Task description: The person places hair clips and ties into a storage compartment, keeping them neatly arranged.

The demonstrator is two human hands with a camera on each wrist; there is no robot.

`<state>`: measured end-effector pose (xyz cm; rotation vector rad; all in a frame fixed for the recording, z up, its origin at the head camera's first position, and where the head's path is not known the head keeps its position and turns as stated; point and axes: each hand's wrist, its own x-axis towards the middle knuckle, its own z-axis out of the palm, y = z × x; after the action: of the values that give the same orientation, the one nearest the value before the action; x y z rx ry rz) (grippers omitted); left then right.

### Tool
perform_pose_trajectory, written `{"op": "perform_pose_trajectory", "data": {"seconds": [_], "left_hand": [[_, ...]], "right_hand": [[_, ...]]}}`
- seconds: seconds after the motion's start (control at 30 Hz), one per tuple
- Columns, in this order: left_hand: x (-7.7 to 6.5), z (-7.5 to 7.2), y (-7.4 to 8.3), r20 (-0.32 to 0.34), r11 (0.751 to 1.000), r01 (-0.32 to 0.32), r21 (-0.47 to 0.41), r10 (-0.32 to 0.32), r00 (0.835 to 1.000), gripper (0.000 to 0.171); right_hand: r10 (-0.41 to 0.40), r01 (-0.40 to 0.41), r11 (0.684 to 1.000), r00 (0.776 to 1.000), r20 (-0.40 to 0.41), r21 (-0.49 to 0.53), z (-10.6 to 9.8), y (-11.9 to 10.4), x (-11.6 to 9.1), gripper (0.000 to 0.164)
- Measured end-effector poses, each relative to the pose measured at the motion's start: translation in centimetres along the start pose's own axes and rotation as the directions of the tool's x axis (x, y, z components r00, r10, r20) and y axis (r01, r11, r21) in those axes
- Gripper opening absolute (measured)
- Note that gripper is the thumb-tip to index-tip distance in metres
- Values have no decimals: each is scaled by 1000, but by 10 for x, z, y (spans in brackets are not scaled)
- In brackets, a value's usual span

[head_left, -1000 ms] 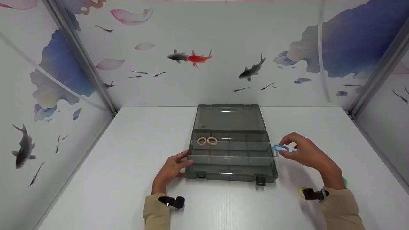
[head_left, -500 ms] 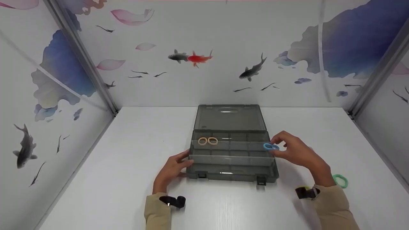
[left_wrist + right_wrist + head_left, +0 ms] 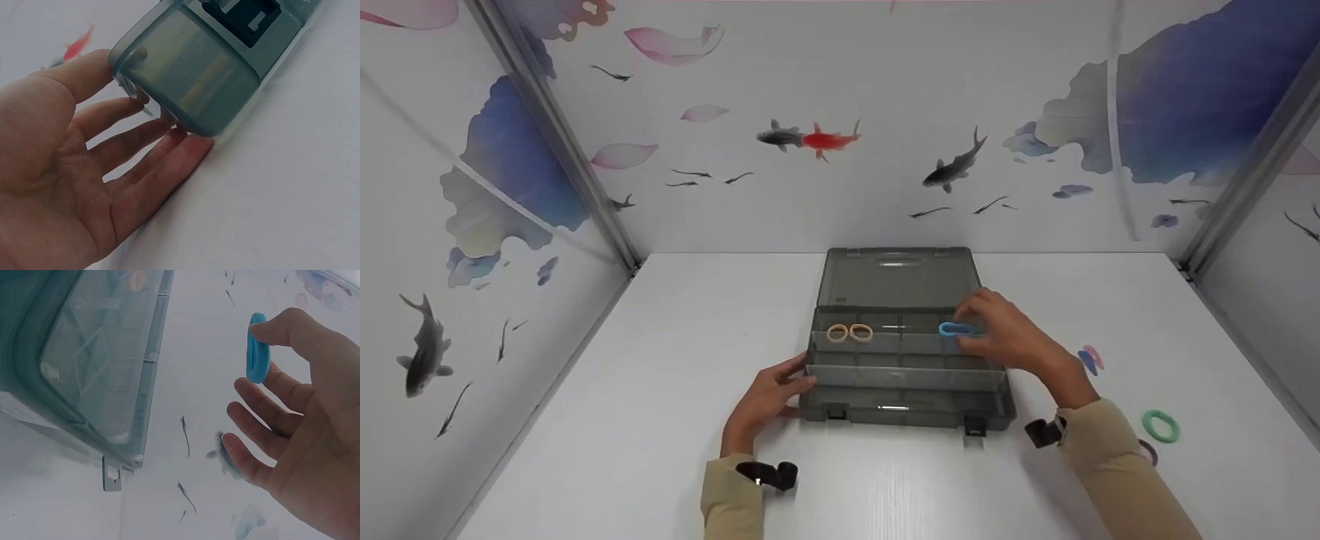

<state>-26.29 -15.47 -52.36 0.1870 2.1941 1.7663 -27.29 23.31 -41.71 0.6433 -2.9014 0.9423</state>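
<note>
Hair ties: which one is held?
The light blue hair tie, pinched by the right hand; the tan pair sits in the organizer, the green one lies on the table.

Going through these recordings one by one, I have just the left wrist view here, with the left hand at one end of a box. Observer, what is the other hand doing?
Observer: The right hand pinches a light blue band.
Reviewer: And is the thing at my end open or closed?
Observer: The box is open: the head view shows its lid laid back, away from the person.
Reviewer: Anything lying loose nearby?
Observer: Yes, a green band lies on the table, to the right of the box.
</note>
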Motion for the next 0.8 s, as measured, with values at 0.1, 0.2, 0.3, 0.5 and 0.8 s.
{"op": "perform_pose_trajectory", "data": {"seconds": [0.1,0.2,0.3,0.5,0.8], "left_hand": [[0,0,0,0,1000,1,-3,-1,1000,70],[1,0,-1,4,1000,0,-3,0,1000,69],[2,1,1,3,1000,3,-2,-3,1000,67],[1,2,3,-11,1000,6,0,-6,1000,67],[-1,2,2,-11,1000,8,-7,-8,1000,67]], "right_hand": [[14,-14,1000,999,30,-6,4,-2,9,24],[20,-20,1000,998,57,-7,8,-1,17,27],[26,-26,1000,997,72,-3,11,-1,26,28],[33,-30,999,994,106,-29,15,-6,43,28],[77,-66,995,982,170,-68,25,-16,69,35]]}}
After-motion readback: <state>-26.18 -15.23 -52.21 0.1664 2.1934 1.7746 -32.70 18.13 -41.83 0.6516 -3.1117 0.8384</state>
